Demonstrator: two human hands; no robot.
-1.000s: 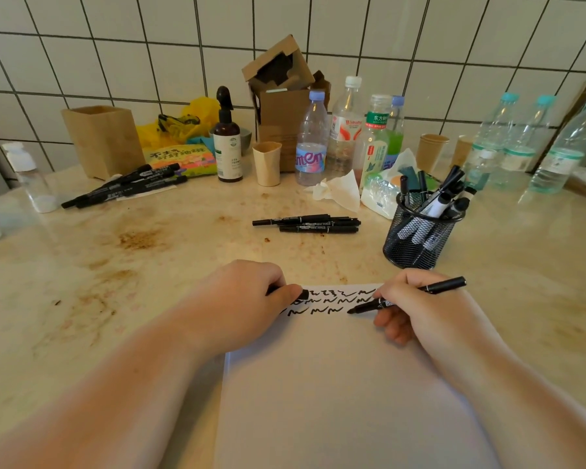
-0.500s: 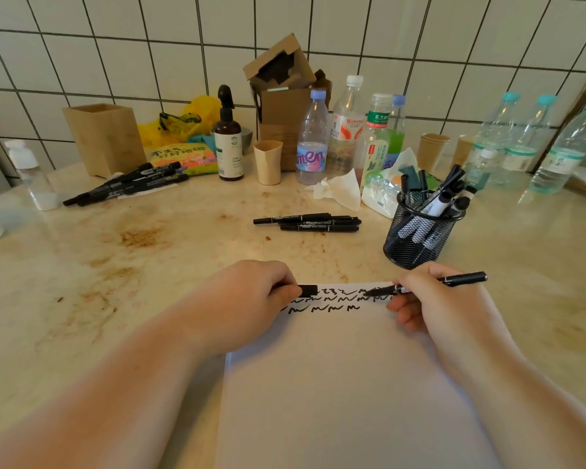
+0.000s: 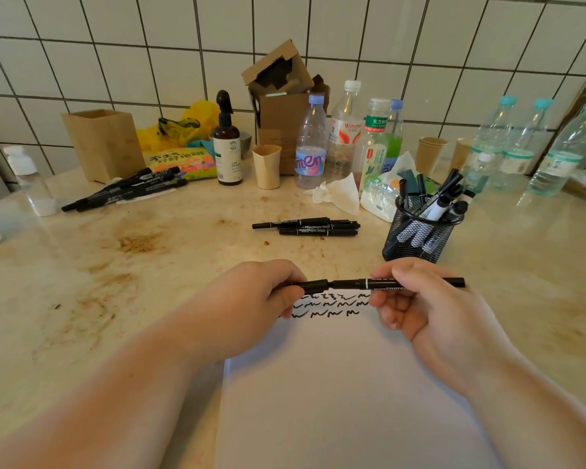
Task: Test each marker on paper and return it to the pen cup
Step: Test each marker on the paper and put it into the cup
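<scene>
You hold the slim black marker point(image 3: 362, 284) level just above the scribbled top edge of the white paper sheet point(image 3: 335, 384), so the black cap point(image 3: 313, 286) lines up with its tip. Your left hand point(image 3: 251, 299) curls around the cap; your right hand point(image 3: 420, 306) pinches the barrel. The black mesh pen cup point(image 3: 420, 231) stands on the counter point(image 3: 149, 265), near your right hand, ready for the return.
</scene>
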